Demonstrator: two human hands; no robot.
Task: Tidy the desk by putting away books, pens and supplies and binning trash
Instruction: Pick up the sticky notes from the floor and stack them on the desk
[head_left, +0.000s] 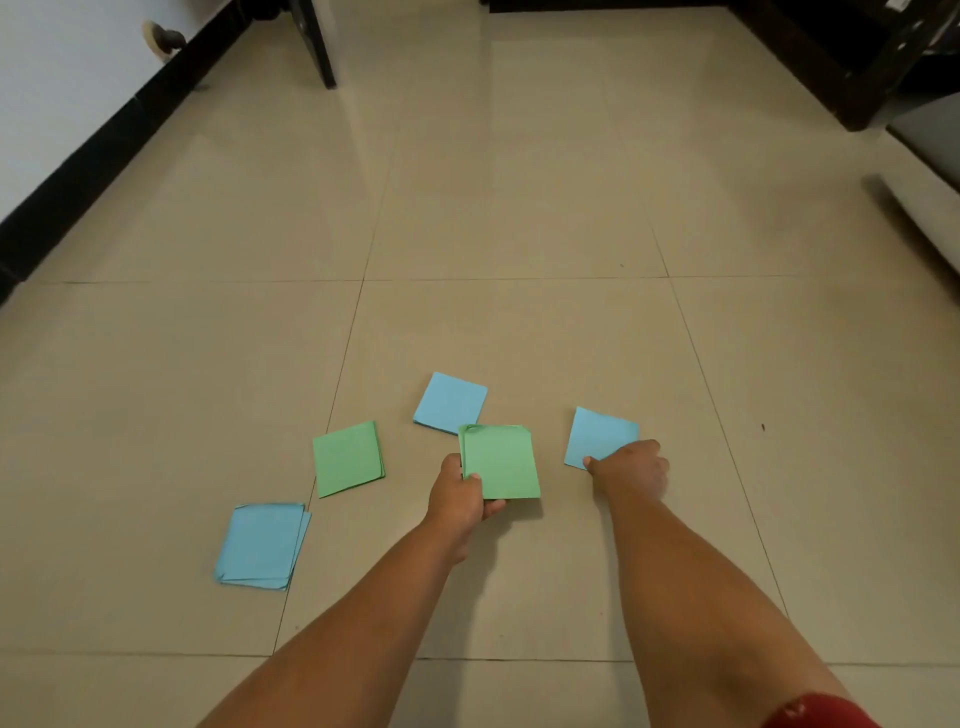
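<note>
Several small stacks of square paper notes lie on a beige tiled floor. My left hand (460, 493) grips a green stack (501, 462) by its near left corner, just above the floor. My right hand (631, 467) rests on the near edge of a blue stack (597, 436) to the right, fingers curled over it. A blue stack (451, 402) lies just beyond the held green one. Another green stack (348, 458) lies to the left, and a larger blue stack (262, 545) sits nearer at far left.
A dark furniture leg (317, 47) stands at the back. Dark furniture (831, 57) fills the back right, and a pale edge (924, 208) runs along the right. A black skirting board (104, 140) lines the left wall. Open floor lies beyond the papers.
</note>
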